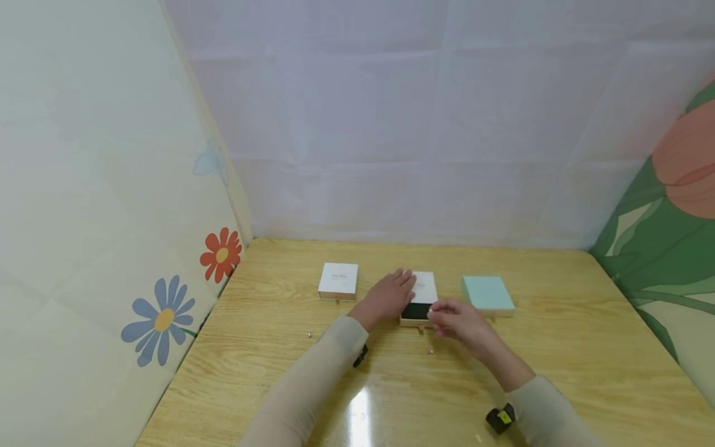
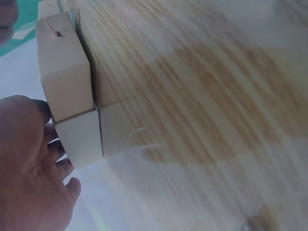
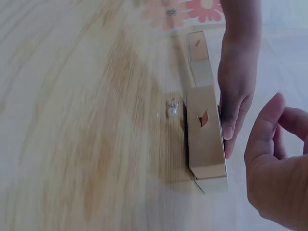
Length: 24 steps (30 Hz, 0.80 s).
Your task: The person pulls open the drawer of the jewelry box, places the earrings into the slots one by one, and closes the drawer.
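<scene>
A white drawer box [image 1: 426,287] sits mid-table with its drawer [image 1: 414,310] slid partway out toward me, showing a black inside. My left hand [image 1: 390,295] rests on the left part of its lid, fingers extended; in the left wrist view the fingers lie along the box side. Over the drawer's right corner, my right hand [image 1: 459,323] has thumb and index finger brought together, with a small pale thing [image 1: 430,315] at the tips. A ribbon tab [image 3: 204,118] hangs from the drawer front. A silver jewelry piece with a pearl [image 3: 172,109] lies before it.
Another white box [image 1: 338,281] stands to the left, and a mint-green box [image 1: 488,294] to the right. A second small shiny piece [image 1: 310,335] lies on the wooden table [image 1: 251,372] at the left. A pale cloth wall [image 1: 413,155] closes off the back.
</scene>
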Tool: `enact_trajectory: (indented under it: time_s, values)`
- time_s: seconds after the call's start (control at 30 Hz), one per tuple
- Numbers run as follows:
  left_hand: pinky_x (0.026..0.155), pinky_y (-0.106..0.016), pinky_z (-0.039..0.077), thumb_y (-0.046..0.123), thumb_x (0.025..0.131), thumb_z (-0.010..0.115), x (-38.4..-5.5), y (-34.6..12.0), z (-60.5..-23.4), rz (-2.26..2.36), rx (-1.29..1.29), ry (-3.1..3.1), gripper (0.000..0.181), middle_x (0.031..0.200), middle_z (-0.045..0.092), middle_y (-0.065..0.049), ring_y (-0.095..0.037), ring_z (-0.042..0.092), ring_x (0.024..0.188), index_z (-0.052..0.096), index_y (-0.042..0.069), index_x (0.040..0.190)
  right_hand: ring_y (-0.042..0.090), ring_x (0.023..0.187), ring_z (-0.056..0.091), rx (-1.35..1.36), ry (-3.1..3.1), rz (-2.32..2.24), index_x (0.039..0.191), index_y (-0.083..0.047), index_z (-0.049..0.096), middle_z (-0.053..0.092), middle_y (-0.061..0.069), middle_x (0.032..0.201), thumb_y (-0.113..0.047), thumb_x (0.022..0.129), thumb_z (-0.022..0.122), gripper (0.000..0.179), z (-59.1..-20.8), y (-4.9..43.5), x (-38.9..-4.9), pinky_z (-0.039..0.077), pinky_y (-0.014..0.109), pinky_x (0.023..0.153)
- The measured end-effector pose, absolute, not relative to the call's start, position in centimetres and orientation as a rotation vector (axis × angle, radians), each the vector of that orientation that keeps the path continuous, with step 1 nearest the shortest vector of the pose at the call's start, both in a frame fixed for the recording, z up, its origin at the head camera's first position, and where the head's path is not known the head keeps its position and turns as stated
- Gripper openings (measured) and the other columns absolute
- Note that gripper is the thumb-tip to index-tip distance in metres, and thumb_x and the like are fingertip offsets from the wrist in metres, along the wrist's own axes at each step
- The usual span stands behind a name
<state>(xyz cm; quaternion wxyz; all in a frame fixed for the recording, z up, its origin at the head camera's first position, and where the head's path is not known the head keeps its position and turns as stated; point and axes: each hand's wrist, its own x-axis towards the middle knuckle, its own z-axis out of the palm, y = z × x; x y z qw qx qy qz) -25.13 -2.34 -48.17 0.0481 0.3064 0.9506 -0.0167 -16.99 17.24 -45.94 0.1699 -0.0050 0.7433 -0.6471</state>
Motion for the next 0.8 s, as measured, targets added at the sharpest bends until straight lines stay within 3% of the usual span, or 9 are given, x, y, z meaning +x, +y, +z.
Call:
enact_trajectory:
  time_s: [0.23,0.8]
  values:
    - [0.126,-0.037,0.02,0.037,0.113,0.026,-25.16,-2.35,-48.3,-0.052,0.933,2.914,0.054,0.169,0.02,-0.002,-0.021,0.018,0.155,0.025,0.014,0.162,0.011,0.086,0.067,0.075,1.842,-2.014,0.113,0.0,0.058,0.064,0.004,0.097,-0.005,0.102,0.059,0.013,-45.78,17.34,-17.02,0.061,0.023,0.075]
    - [0.126,-0.039,0.021,0.037,0.113,0.025,-25.21,-2.4,-48.35,-0.046,0.945,2.917,0.054,0.168,0.019,-0.002,-0.022,0.018,0.155,0.025,0.014,0.162,0.008,0.084,0.068,0.114,1.675,-2.139,0.113,-0.001,0.059,0.068,0.003,0.098,-0.005,0.104,0.056,0.011,-45.62,17.5,-16.84,0.061,0.022,0.079]
